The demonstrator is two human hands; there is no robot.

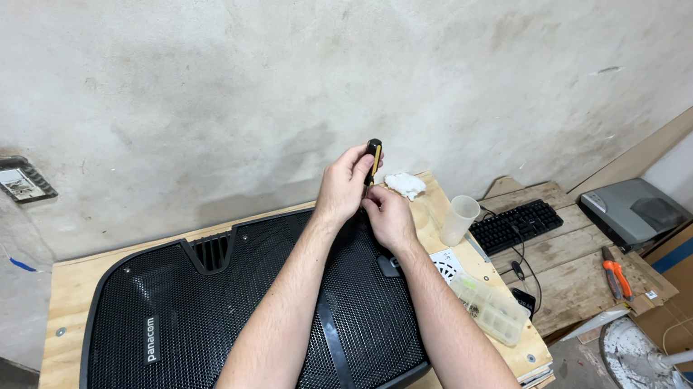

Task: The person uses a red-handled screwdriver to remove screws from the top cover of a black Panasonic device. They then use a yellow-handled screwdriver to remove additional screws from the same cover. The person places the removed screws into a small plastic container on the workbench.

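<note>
The speaker (pixel 253 327) is black, its front a fine mesh grille crossed by a plain black strip. The screwdriver (pixel 373 156) handle is black with a yellow stripe. The counter (pixel 68 309) is pale bare wood. At two o'clock lie a white rag (pixel 405 184), a translucent white cup (pixel 458 219), a black keyboard (pixel 514 226), orange-handled pliers (pixel 617 275) and a grey box (pixel 634 210). The wall (pixel 205 36) is mottled off-white.
</note>
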